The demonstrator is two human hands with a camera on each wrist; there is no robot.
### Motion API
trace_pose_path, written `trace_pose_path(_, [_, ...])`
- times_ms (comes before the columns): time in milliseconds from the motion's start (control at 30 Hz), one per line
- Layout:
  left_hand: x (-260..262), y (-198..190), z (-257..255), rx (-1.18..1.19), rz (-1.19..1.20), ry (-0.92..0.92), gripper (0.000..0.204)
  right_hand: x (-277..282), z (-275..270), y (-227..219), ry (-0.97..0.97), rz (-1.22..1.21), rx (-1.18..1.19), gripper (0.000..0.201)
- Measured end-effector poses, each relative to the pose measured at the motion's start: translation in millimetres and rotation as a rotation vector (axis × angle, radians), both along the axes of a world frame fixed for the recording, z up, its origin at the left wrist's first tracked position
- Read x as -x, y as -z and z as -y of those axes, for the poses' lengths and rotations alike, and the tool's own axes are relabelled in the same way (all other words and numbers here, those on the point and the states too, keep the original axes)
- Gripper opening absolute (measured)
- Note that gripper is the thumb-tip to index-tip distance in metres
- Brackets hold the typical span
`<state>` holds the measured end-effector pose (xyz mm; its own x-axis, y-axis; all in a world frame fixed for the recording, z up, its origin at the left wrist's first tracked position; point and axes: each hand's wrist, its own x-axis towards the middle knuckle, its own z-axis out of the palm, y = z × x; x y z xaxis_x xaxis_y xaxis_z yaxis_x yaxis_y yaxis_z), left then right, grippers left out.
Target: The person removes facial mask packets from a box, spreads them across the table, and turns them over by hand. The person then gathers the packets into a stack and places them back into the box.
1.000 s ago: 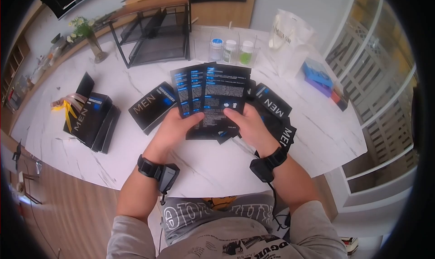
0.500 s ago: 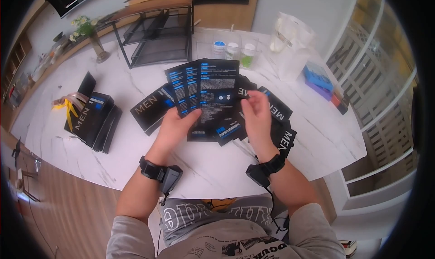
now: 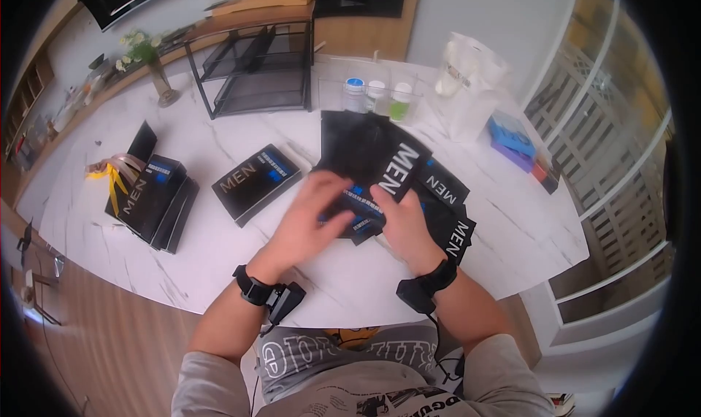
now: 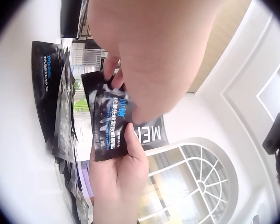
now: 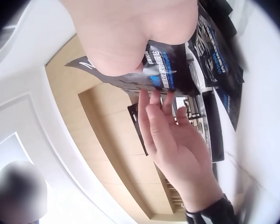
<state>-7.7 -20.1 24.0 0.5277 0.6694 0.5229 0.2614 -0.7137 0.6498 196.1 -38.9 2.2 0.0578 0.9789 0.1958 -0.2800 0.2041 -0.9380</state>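
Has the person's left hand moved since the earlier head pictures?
Yes. Judged against the flat MEN box, the left hand has moved to the right, farther from that box and closer to the right hand.

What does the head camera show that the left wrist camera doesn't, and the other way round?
Only the head view: the flower vase and the yellow ribbon.
Only the left wrist view: the window's fan-shaped top.
Both: the right hand holding black packets, with the left hand close by, blurred in the head view.
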Motion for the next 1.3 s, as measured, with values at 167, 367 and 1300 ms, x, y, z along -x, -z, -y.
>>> trace_pose_path(167, [3.8, 10.1, -15.4, 0.451, 0.369, -0.206, 0.042, -10.9, -3.1, -7.3, -0.157, -0.255, 0.085, 0.025])
trace_pose_path(367, [7.6, 8.1, -12.3, 1.075, 0.504, 0.252, 0.038, -8.2, -2.2, -5.0, -0.21, -0.166, 0.065, 0.028])
trace_pose_path(1300, [18.4, 4.5, -20.4, 0.967, 0.57, 0.101, 0.035, -20.8, -14.1, 9.5, 0.07, 0.25, 0.008, 0.025])
